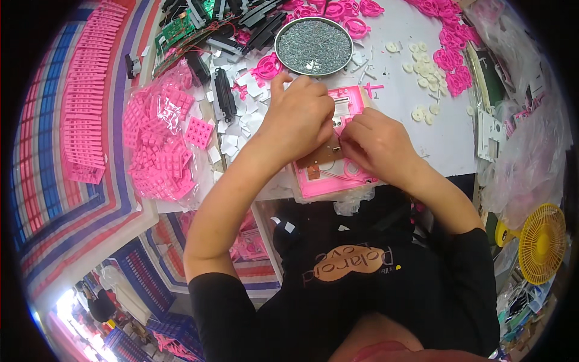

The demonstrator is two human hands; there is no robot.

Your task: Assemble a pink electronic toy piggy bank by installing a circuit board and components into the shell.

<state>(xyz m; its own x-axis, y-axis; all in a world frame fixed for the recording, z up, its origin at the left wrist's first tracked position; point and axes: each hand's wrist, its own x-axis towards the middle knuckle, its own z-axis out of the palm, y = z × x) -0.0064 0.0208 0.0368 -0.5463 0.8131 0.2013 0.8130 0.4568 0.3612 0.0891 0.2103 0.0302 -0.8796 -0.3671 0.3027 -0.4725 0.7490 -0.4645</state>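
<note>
A pink plastic housing (pixel 313 189) lies at the table's near edge, on what looks like clear plastic film. Set in it are a brown circuit board (pixel 325 158), thin wires and a pink ring-shaped part (pixel 351 166). My left hand (pixel 298 114) bends over the housing's upper left, fingers curled down and closed. From the other side my right hand (pixel 379 143) meets it over the board, with thumb and fingertips pinched together. Whatever sits between the fingers of either hand is hidden. Just beyond my left hand stands a round metal dish of small screws (pixel 315 47).
Left of my left arm lies a clear bag of pink keypads (pixel 160 142); black plastic parts (pixel 224 93) and green circuit boards (pixel 176 31) crowd behind it. Small white discs (pixel 425 72) and pink ring parts (pixel 453 57) lie right. A yellow fan (pixel 543 243) stands lower right.
</note>
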